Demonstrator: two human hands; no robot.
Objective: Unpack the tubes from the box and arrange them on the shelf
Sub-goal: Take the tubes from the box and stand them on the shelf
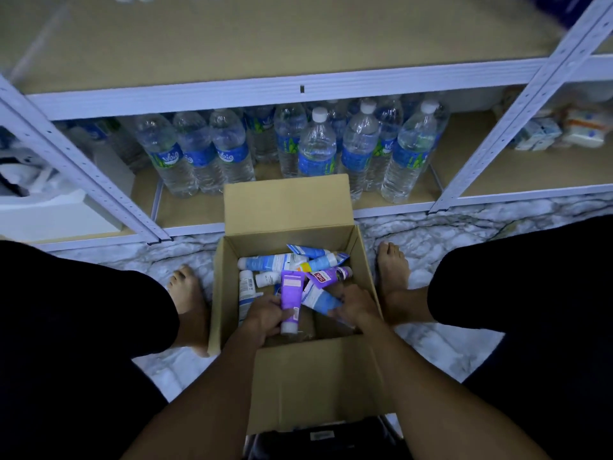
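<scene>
the left grip (265, 315) is curled round the cap end of a purple tube (292, 293). the right grip (356, 307) holds the near end of a blue-and-white tube (318, 298). both tubes are inside the open box (363, 260) on the floor, above a loose heap of other tubes (278, 260).

they look light and soft-walled, probably a little slick. a hold across the body or at the stiffer cap shoulder should serve better than the flat crimped tail. none looks fragile.

the shelf (282, 48) lies above the water bottles (318, 144), well apart from the box.

the right fingertips are hidden under their tube, as is its cap. the heap covers the box bottom, so the count is unclear. in the dim light most labels are unreadable.
</scene>
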